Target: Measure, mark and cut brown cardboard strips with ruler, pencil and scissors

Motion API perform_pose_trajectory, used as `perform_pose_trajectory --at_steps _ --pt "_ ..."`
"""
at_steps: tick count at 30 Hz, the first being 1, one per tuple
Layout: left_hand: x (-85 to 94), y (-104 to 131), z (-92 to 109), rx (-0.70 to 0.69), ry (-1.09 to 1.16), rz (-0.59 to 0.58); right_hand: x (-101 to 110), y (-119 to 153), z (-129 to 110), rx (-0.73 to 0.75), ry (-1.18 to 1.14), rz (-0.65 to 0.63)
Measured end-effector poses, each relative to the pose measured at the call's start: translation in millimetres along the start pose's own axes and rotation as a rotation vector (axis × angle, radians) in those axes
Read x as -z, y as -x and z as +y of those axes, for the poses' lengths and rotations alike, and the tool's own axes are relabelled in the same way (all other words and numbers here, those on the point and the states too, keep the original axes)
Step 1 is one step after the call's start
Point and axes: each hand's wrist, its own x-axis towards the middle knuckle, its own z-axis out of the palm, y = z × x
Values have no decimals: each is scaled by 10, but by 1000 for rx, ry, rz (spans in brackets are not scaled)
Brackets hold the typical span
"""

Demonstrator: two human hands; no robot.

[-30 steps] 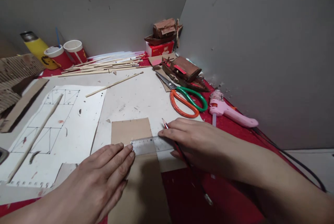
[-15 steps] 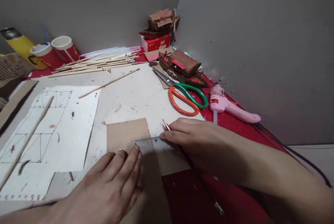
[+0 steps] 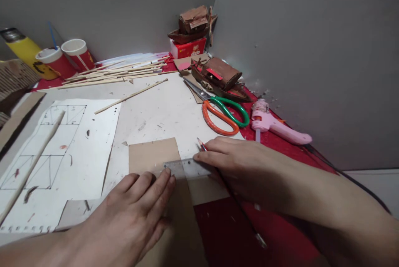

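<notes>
A clear ruler [image 3: 190, 169] lies across a strip of brown cardboard [image 3: 152, 153]. My left hand [image 3: 137, 211] rests flat on the cardboard, fingers stretched out, with its index fingertip touching the ruler's left end. Over the ruler's right part, my right hand [image 3: 232, 163] has its thumb and fingers closed round a pencil [image 3: 202, 145]. The pencil's sharpened tip points up and away, and its back end sticks out below the hand. The palm side of my right hand is hidden, so its hold on the ruler is only partly seen.
Scissors [image 3: 222, 121], a pink glue gun [image 3: 277, 128] and a brown model boat [image 3: 222, 74] lie beyond my right hand. Another boat [image 3: 193, 22] sits on a red box. Paper with drawn frames [image 3: 90, 146], wooden sticks [image 3: 124, 74], cups [image 3: 76, 53] and a yellow bottle [image 3: 23, 53] are leftward.
The ruler's left end and my left fingertips have shifted slightly right along the cardboard. My right hand keeps the pencil. The whole view has moved a little.
</notes>
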Motion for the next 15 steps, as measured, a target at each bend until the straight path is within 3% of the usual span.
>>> perform_pose_trajectory --at_steps 6,15 --pt "-8 3 18 -10 12 12 -15 -10 8 16 45 56" --pt "-24 1 18 -19 26 42 -21 13 3 9 40 37"
